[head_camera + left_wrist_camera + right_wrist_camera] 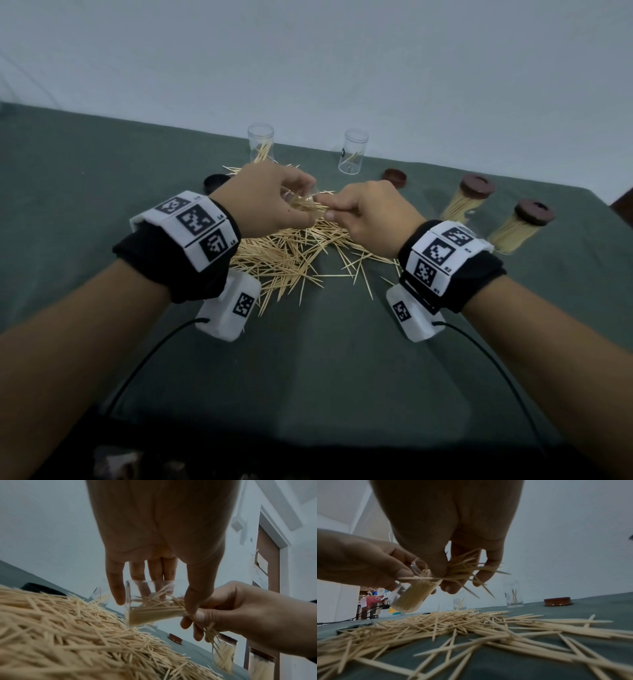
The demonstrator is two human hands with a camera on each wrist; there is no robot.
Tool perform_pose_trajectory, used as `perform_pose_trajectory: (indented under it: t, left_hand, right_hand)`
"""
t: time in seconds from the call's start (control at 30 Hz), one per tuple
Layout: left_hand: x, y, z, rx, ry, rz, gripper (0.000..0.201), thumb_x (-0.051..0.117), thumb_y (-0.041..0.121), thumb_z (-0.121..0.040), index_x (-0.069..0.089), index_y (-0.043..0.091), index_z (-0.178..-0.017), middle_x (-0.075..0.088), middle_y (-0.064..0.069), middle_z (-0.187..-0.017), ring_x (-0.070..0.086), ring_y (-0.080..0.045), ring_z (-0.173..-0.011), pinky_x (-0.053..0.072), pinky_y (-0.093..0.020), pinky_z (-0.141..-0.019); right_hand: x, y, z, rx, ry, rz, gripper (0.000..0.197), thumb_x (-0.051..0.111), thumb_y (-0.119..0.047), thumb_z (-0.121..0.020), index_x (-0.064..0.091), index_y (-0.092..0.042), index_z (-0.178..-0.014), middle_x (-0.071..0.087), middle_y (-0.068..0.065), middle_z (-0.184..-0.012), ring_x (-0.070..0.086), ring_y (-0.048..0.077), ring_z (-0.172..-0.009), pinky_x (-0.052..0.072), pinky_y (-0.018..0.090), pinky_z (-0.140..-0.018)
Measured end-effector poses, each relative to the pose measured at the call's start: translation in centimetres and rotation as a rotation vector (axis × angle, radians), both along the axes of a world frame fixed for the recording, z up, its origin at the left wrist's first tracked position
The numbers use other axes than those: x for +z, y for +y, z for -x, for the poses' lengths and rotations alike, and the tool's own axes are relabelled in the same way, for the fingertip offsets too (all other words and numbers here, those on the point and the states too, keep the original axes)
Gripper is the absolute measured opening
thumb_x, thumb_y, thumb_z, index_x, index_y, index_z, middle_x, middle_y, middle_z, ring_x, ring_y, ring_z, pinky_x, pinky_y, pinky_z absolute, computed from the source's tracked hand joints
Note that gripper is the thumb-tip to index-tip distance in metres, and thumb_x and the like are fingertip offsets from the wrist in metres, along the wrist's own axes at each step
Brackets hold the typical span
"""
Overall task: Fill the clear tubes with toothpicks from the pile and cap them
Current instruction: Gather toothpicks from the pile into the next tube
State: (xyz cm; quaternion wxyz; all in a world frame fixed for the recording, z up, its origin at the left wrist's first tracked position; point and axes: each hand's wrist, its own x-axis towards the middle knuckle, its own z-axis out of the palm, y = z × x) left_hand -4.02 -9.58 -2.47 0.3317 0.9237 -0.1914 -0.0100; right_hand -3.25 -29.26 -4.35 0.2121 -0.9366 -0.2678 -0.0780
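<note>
Feeding a bunch of toothpicks into a tube held over the pile.

The clear tube (150, 604), partly filled, is tipped sideways in the left hand (263, 202), whose fingers curl round it, likely so the right hand (368, 212) can slide in its pinched bunch (464, 568); spills land on the pile (294, 253). Green cloth (85, 205) covers the table, a pale wall (342, 61) behind.

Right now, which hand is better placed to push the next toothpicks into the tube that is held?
Right. The right hand already pinches a toothpick bundle at the mouth of the tilted clear tube. The left hand grips that tube, so it is probably not free.
</note>
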Motion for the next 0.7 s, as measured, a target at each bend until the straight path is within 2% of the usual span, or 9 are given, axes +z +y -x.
perform_pose_trajectory:
  t: [0.13, 0.2, 0.23, 0.3, 0.37, 0.43, 0.53, 0.63, 0.7]
  left_hand:
    - [-0.1, -0.1, 0.0, -0.004, 0.006, 0.014, 0.043, 0.078, 0.035, -0.079, 0.065, 0.024, -0.119, 0.07, 0.009, -0.104, 0.066, -0.011, -0.098, 0.042, -0.007, -0.075]
    - [-0.2, -0.2, -0.1, -0.004, 0.003, 0.006, 0.045, 0.077, 0.035, -0.079, 0.064, 0.024, -0.121, 0.07, 0.009, -0.105, 0.066, -0.009, -0.098, 0.039, -0.002, -0.07]
    - [-0.3, -0.3, -0.1, -0.006, 0.002, 0.003, 0.047, 0.077, 0.035, -0.079, 0.064, 0.023, -0.122, 0.07, 0.009, -0.105, 0.066, -0.009, -0.099, 0.039, -0.002, -0.07]
    - [-0.3, -0.3, 0.0, -0.007, 0.006, 0.007, 0.05, 0.077, 0.037, -0.078, 0.063, 0.023, -0.124, 0.069, 0.01, -0.106, 0.065, -0.007, -0.1, 0.038, -0.002, -0.071]
    - [-0.3, -0.4, 0.0, -0.004, 0.007, 0.017, 0.051, 0.077, 0.037, -0.078, 0.063, 0.023, -0.125, 0.07, 0.01, -0.105, 0.065, -0.007, -0.099, 0.036, -0.001, -0.07]
    - [-0.3, -0.4, 0.0, -0.014, 0.006, 0.02, 0.051, 0.077, 0.037, -0.078, 0.063, 0.023, -0.125, 0.069, 0.011, -0.106, 0.064, -0.007, -0.1, 0.035, 0.0, -0.07]
    - [-0.3, -0.4, 0.0, -0.032, 0.01, 0.014, 0.05, 0.077, 0.036, -0.079, 0.063, 0.023, -0.125, 0.069, 0.01, -0.107, 0.064, -0.007, -0.101, 0.037, 0.001, -0.067]
    - [-0.3, -0.4, 0.0, -0.034, 0.015, 0.024, 0.047, 0.077, 0.037, -0.079, 0.064, 0.022, -0.122, 0.07, 0.008, -0.105, 0.065, -0.008, -0.099, 0.038, 0.0, -0.069]
    - [-0.4, -0.3, -0.1, -0.031, 0.017, 0.025, 0.049, 0.077, 0.038, -0.078, 0.064, 0.021, -0.122, 0.07, 0.005, -0.106, 0.065, -0.011, -0.1, 0.042, -0.006, -0.074]
  right_hand:
    - [0.1, 0.0, 0.1, 0.002, 0.001, 0.017, 0.029, 0.061, -0.02, -0.094, 0.068, -0.024, -0.121, 0.07, 0.007, -0.084, 0.064, 0.026, -0.077, 0.051, 0.037, -0.077]
    - [0.5, 0.0, 0.1, -0.017, 0.035, 0.025, 0.029, 0.062, -0.021, -0.093, 0.068, -0.025, -0.121, 0.072, 0.005, -0.087, 0.065, 0.02, -0.079, 0.051, 0.033, -0.08]
    - [0.8, -0.1, 0.1, -0.03, 0.056, 0.012, 0.029, 0.064, -0.022, -0.092, 0.068, -0.025, -0.12, 0.073, 0.001, -0.087, 0.065, 0.011, -0.076, 0.05, 0.024, -0.077]
    - [1.1, -0.3, 0.0, -0.063, 0.084, -0.019, 0.028, 0.068, -0.024, -0.089, 0.07, -0.024, -0.117, 0.066, -0.013, -0.079, 0.058, -0.012, -0.064, 0.039, 0.002, -0.065]
    - [1.3, -0.4, 0.1, -0.088, 0.104, -0.045, 0.027, 0.07, -0.025, -0.088, 0.071, -0.025, -0.115, 0.059, -0.017, -0.074, 0.05, -0.02, -0.057, 0.03, -0.003, -0.061]
    - [1.3, -0.3, 0.2, -0.091, 0.116, -0.061, 0.025, 0.068, -0.026, -0.09, 0.071, -0.026, -0.115, 0.069, -0.012, -0.087, 0.053, -0.015, -0.065, 0.033, -0.001, -0.069]
    - [1.3, -0.1, 0.4, -0.098, 0.119, -0.059, 0.024, 0.065, -0.026, -0.091, 0.071, -0.028, -0.115, 0.073, -0.007, -0.104, 0.061, -0.001, -0.087, 0.04, 0.01, -0.082]
    - [1.3, 0.0, 0.3, -0.111, 0.109, -0.049, 0.024, 0.067, -0.027, -0.091, 0.072, -0.028, -0.114, 0.073, -0.006, -0.104, 0.058, -0.001, -0.086, 0.036, 0.003, -0.075]
    - [1.3, 0.0, 0.3, -0.113, 0.09, -0.039, 0.024, 0.067, -0.029, -0.09, 0.072, -0.027, -0.114, 0.072, -0.004, -0.103, 0.056, 0.0, -0.085, 0.036, 0.007, -0.076]
